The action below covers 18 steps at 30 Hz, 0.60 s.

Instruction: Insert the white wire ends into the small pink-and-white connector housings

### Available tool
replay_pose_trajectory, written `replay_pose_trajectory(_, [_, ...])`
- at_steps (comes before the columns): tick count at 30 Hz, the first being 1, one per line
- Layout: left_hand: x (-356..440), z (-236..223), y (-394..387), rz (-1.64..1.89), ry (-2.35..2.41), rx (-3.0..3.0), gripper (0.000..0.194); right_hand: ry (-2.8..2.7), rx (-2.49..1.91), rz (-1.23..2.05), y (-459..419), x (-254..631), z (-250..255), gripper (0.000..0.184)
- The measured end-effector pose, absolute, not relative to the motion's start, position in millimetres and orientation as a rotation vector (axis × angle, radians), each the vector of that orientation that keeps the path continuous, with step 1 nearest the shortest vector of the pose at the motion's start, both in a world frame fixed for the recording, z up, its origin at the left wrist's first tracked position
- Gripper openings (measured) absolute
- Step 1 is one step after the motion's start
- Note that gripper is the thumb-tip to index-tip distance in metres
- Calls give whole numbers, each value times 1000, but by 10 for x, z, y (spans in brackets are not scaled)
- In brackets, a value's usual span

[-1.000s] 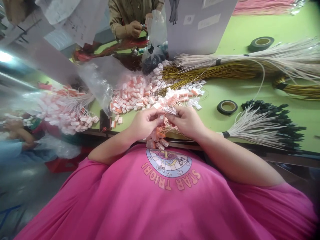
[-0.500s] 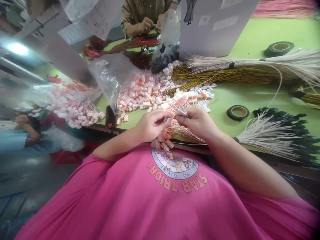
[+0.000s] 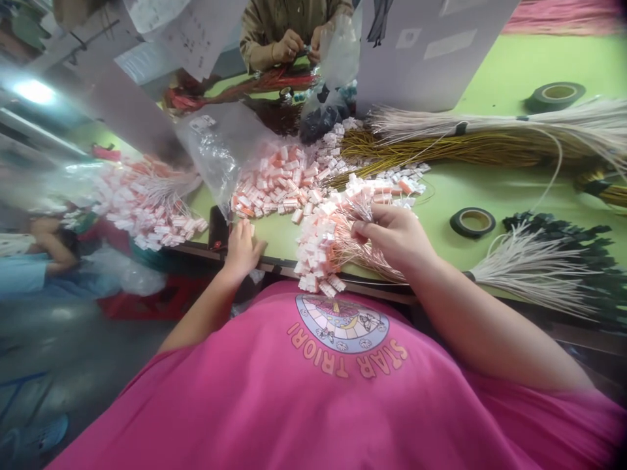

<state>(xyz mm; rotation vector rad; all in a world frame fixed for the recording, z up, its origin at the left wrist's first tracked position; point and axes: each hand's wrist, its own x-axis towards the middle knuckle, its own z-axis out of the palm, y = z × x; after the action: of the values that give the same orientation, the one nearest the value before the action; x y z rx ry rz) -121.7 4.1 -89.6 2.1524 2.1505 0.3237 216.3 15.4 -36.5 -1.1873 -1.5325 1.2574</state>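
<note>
My right hand (image 3: 394,235) is closed, thumb against fingers, around the thin wire ends of a bundle of wires (image 3: 367,252). White-and-orange plastic connectors (image 3: 313,251) on wires spread to the left of it, some hanging over the table's front edge. My left hand (image 3: 243,251) lies at that edge further left, fingers stretched forward and thumb apart. Its fingertips touch or cover a few loose connectors, of which a sliver shows. Beyond it is a heap of loose white-and-orange connectors (image 3: 274,186).
Yellow wires (image 3: 431,147) and white wires (image 3: 416,121) lie behind. Tape rolls (image 3: 473,222) (image 3: 557,96) and a bundle with black connectors (image 3: 563,251) are at right. A plastic bag (image 3: 215,153) and another connector pile (image 3: 147,202) are left. A co-worker's hands (image 3: 289,47) work opposite.
My left hand has left the bundle and moved left to the loose connectors at the table edge. My right hand keeps its hold on the wires. The view has shifted slightly.
</note>
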Motion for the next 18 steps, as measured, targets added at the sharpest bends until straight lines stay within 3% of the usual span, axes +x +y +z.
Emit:
replay_pose_trajectory(9, [-859, -851, 210, 558, 1675, 2278, 36, -1496, -1187, 1267, 151, 2167, -401, 11])
replay_pose_trajectory(13, [-880, -748, 440, 673, 1898, 2321, 30, -1539, -1204, 1214, 150, 2166, -402, 12])
replay_pose_trajectory(18, [-886, -650, 764, 288, 2070, 2307, 26, -1596, -1256, 1131, 137, 2155, -369, 10])
